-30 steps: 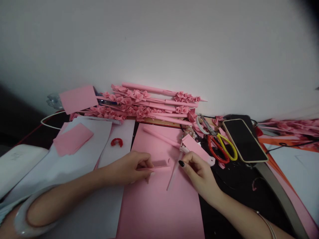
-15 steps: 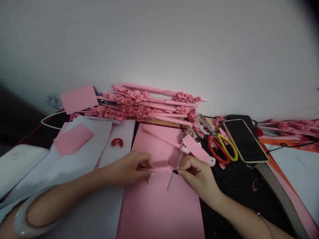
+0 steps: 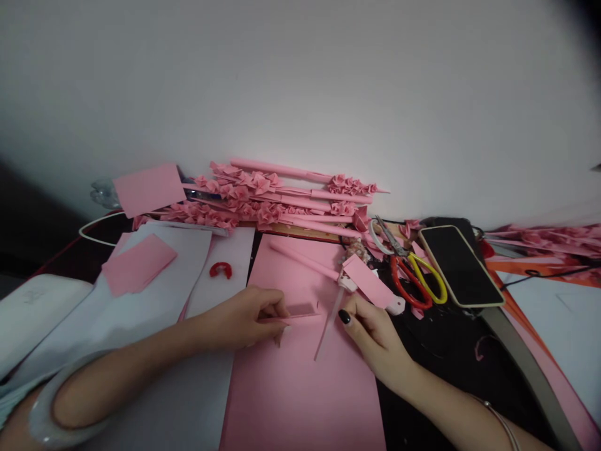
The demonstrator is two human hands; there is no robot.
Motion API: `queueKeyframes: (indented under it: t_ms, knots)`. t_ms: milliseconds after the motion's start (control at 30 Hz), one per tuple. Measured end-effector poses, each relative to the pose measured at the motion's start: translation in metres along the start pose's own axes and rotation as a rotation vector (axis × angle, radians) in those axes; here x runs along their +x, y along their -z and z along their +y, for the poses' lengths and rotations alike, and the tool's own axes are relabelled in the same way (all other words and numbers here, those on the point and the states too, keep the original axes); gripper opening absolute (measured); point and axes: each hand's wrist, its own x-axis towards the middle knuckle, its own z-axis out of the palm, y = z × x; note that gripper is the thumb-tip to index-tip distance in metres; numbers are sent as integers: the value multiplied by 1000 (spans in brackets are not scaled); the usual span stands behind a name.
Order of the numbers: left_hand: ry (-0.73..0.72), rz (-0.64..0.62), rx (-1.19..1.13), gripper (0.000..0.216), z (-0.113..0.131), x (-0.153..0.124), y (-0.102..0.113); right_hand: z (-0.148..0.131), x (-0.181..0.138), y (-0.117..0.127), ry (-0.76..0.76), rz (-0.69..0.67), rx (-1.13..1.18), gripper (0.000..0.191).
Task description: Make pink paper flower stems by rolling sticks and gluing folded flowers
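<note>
My left hand [image 3: 263, 316] is closed in a pinch on a small folded piece of pink paper [image 3: 303, 311], held over a large pink sheet [image 3: 305, 388]. To its right, my right hand [image 3: 375, 335] is curled, thumb against the bent forefinger. It is apart from the folded paper, and whatever its fingertips may hold is hidden. Just left of that thumb, a translucent stick [image 3: 326, 332] slants down from a white device [image 3: 346, 283] that I cannot identify. A pink paper strip [image 3: 370, 282] lies on the device, close above my right hand.
Pink paper flower stems [image 3: 263, 194] are heaped along the wall. Red-and-yellow-handled scissors [image 3: 413, 275] and a phone [image 3: 462, 266] lie right of centre. At left are white sheets [image 3: 159, 313], pink paper pieces [image 3: 141, 263] and a red curved object [image 3: 220, 269]. A pink paper tube [image 3: 305, 260] lies at the centre.
My right hand's thumb has drawn back to the right, away from the end of the folded pink paper. My left hand keeps its pinch in nearly the same place.
</note>
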Motion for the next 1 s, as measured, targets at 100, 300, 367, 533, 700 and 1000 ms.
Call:
queueKeyframes:
  t_ms: [100,300,367,533,700,1000]
  knots:
    - [-7,5,-11,10,0,1,0,-2,2,2,-4,12,-14,18]
    - [15,8,-17,11,2,3,0,-17,15,31,31,59,-262,20]
    - [15,4,-16,11,3,3,0,-24,21,43,93,92,-434,28]
    - [7,9,-10,10,6,0,0,-40,38,64,151,115,-625,34]
    - [-13,20,-20,11,6,-1,0,-46,69,65,143,158,-658,22]
    - [-8,17,-41,9,4,-2,-1,-39,123,52,95,62,-727,39]
